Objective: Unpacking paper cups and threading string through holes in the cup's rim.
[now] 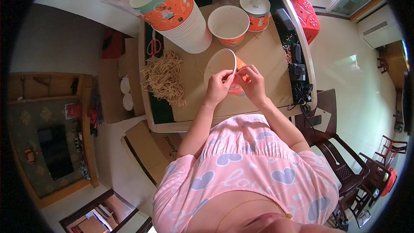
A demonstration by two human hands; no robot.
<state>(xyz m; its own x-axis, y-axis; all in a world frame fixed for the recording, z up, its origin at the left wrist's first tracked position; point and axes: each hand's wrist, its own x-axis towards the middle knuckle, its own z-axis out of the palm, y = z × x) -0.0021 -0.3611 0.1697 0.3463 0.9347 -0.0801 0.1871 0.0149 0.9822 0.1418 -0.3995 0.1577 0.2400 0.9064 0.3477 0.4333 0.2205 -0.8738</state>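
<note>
An orange and white paper bucket [218,63] lies tilted on the cardboard, its open mouth facing left. My left hand [219,87] pinches its rim from the near side. Close beside it, at the bucket's printed outer wall, my right hand [252,83] has its fingers pinched together; whatever they hold is too small to make out. A tangled heap of tan string [164,77] rests left of my hands. Farther back stand an upright open bucket [228,22] and an upside-down one [255,6] with a short string end near its base.
A tall leaning stack of nested buckets [183,23] stands at the back left, with red-handled scissors [154,45] beside it. Black power adapters [297,72] and cables line the table's right edge. A red stool [305,19] and a dark wooden chair [338,159] stand beyond.
</note>
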